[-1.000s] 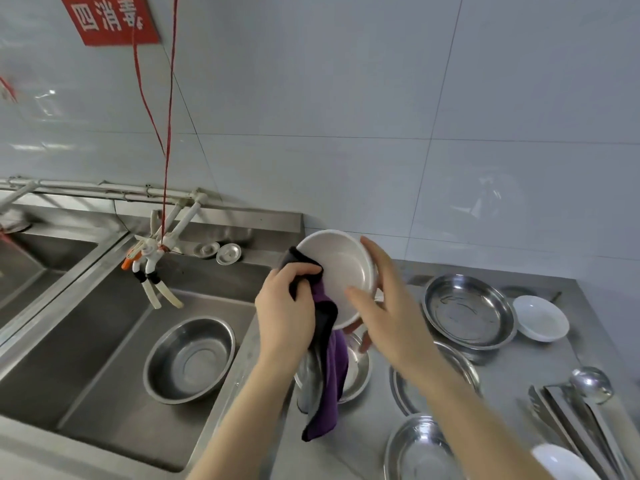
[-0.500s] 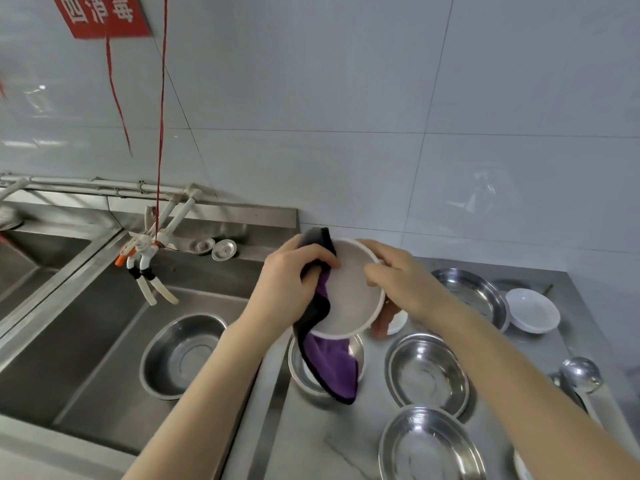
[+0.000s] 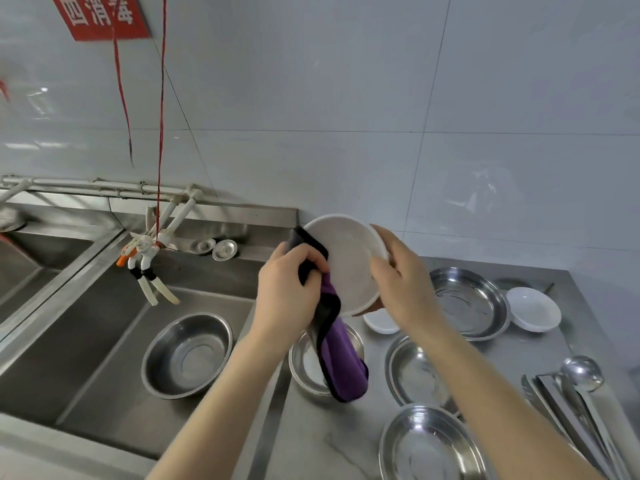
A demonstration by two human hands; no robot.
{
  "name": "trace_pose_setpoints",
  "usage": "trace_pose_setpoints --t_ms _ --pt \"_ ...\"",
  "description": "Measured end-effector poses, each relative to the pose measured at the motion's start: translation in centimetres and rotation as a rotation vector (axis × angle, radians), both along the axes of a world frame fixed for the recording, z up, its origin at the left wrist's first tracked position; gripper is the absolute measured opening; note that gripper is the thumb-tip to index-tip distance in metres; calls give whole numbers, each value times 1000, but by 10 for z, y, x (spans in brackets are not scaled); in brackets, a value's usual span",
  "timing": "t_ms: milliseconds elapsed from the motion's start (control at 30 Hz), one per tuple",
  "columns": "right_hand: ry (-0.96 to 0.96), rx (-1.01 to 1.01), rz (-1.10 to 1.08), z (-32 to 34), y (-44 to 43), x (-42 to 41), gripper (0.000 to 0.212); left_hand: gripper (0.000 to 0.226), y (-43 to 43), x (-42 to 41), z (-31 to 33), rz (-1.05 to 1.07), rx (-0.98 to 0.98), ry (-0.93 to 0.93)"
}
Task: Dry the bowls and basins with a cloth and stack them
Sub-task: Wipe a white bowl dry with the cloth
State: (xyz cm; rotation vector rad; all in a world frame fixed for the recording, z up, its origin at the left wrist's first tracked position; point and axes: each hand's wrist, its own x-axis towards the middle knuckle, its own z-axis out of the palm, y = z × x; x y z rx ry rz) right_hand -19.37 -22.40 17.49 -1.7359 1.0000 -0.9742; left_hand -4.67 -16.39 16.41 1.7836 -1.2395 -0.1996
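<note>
A white bowl (image 3: pixel 349 261) is held tilted on its side above the counter, its inside facing me. My right hand (image 3: pixel 401 282) grips its right rim. My left hand (image 3: pixel 289 292) clutches a purple and black cloth (image 3: pixel 337 348) against the bowl's left rim; the cloth's loose end hangs down over a steel bowl (image 3: pixel 306 363) on the counter. Steel basins lie around on the counter: one at the back right (image 3: pixel 471 303), one in the middle (image 3: pixel 414 370), one at the front (image 3: pixel 429 445).
A steel basin (image 3: pixel 188 355) sits in the sink (image 3: pixel 86 341) on the left, under taps (image 3: pixel 149 258) tied with red string. Two small white dishes (image 3: pixel 533 308) (image 3: pixel 379 322) rest on the counter. A ladle (image 3: pixel 581 372) and tongs (image 3: pixel 554 403) lie at the right edge.
The bowl has turned in my hands, its inside now facing me again after showing its underside. My left hand with the cloth slid along the left rim. The camera view shifted slightly.
</note>
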Motion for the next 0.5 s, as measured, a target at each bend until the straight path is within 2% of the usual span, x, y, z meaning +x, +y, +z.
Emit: trace_pose_setpoints --t_ms 100,167,233,300,400,467,500 --pt "296 92 263 27 -21 -11 41 27 -5 15 6 -242 44 -217" --pt "316 191 338 37 -27 -10 37 28 -9 18 7 -311 44 -247" --pt "206 216 260 37 -25 -6 31 29 -11 17 5 -200 -1 -168" --pt "136 179 165 28 -17 -3 41 30 -10 10 0 -5 -27 -57" --pt "22 158 150 7 9 1 52 32 -6 0 -11 244 11 203" --pt "-31 120 119 -7 27 6 50 30 -4 -7 -16 310 28 301" --pt "-19 81 85 -12 32 9 55 30 -2 -11 -18 300 34 316"
